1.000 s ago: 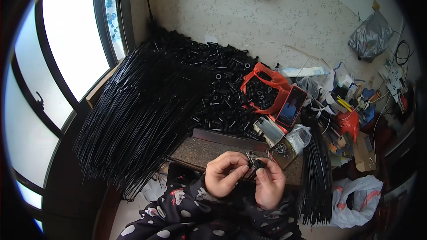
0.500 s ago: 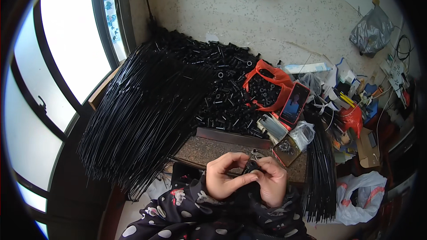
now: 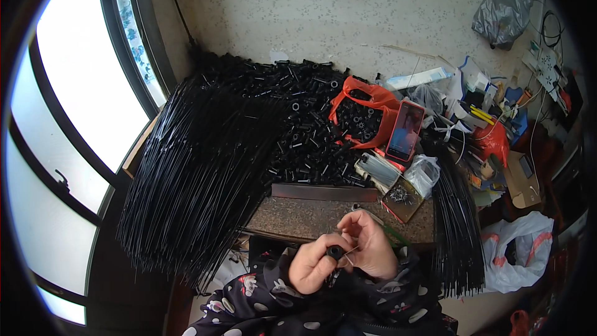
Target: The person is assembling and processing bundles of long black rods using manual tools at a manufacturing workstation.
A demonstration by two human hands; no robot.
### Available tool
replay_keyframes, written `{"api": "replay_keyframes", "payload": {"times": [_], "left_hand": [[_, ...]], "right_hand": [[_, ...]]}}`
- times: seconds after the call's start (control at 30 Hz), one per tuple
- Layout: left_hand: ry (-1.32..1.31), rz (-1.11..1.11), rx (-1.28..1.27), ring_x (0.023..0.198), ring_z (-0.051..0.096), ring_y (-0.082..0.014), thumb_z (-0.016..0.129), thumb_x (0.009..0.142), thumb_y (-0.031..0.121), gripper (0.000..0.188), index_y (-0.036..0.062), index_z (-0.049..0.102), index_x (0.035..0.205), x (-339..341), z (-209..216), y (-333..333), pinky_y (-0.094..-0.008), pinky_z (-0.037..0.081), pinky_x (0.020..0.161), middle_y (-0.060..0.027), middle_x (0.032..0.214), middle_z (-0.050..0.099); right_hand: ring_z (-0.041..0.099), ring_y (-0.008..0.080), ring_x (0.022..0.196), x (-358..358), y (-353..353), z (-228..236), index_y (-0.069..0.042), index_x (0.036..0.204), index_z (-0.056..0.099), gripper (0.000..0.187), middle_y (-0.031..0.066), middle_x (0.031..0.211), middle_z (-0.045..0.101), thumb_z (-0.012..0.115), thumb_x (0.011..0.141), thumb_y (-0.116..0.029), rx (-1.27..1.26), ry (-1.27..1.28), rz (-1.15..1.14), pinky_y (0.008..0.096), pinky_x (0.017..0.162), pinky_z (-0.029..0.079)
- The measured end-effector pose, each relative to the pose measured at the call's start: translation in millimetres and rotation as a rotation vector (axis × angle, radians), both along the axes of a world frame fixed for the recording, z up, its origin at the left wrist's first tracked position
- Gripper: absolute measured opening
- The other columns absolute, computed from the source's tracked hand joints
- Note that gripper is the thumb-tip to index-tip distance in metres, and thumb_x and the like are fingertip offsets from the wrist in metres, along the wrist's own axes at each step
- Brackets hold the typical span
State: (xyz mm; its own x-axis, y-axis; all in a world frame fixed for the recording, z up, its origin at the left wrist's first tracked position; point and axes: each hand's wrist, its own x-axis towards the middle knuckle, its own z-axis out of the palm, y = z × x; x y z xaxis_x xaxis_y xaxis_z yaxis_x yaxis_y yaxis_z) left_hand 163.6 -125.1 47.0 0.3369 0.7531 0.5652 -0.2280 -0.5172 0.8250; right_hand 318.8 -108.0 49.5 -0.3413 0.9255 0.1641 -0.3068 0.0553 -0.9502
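My left hand (image 3: 310, 266) is closed round a small black tubular part (image 3: 335, 252), its round, holed end facing up. Close beside it, my right hand (image 3: 372, 247) has thumb and fingers bent together in a pinch. A thin pale strand (image 3: 349, 257) runs between the two hands; how it is held is partly hidden by the fingers. Both hands are above my lap at the front edge of the brown speckled table (image 3: 292, 214). Something green and handle-like (image 3: 395, 235) lies just behind the right hand.
Bundled black rods (image 3: 193, 174) cover the left; a shorter bundle (image 3: 457, 236) hangs at the right. Behind a dark strip (image 3: 323, 193) lie heaped black parts (image 3: 305, 143). A red bag (image 3: 373, 96), phone (image 3: 405, 130), tray of small metal pieces (image 3: 401, 199) and clutter stand right.
The black part has gone from between both hands into my left hand, its holed end now showing. My right hand has drawn slightly apart, and a pale strand has appeared. The view has shifted.
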Motion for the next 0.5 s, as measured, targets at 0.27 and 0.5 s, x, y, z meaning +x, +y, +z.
{"api": "replay_keyframes", "payload": {"times": [0.27,0.5], "left_hand": [[-0.344,-0.389,-0.563,0.063,0.048,-0.0104,0.048,0.086,0.044,0.047,-0.0027,0.046,0.094,-14,-10,3,-0.0232,0.039,0.058,-0.0071,0.080,0.051],[-0.268,-0.133,-0.337,0.056,0.045,-0.0078,0.050,0.087,0.037,0.039,-0.0018,0.049,0.089,-1,-6,19,-0.0201,0.037,0.054,-0.0021,0.072,0.053]], "right_hand": [[0.045,0.0136,0.080,-11,-16,45,-0.008,0.101,0.056,0.049,-0.0007,0.081,0.047,0.079,0.059,-0.018,0.633,-0.490,-0.480,0.0252,0.067,0.038],[0.046,0.0225,0.073,-3,-18,61,-0.004,0.084,0.062,0.026,0.0055,0.080,0.052,0.072,0.060,-0.012,1.208,-1.062,-0.661,0.0310,0.063,0.039]]}}
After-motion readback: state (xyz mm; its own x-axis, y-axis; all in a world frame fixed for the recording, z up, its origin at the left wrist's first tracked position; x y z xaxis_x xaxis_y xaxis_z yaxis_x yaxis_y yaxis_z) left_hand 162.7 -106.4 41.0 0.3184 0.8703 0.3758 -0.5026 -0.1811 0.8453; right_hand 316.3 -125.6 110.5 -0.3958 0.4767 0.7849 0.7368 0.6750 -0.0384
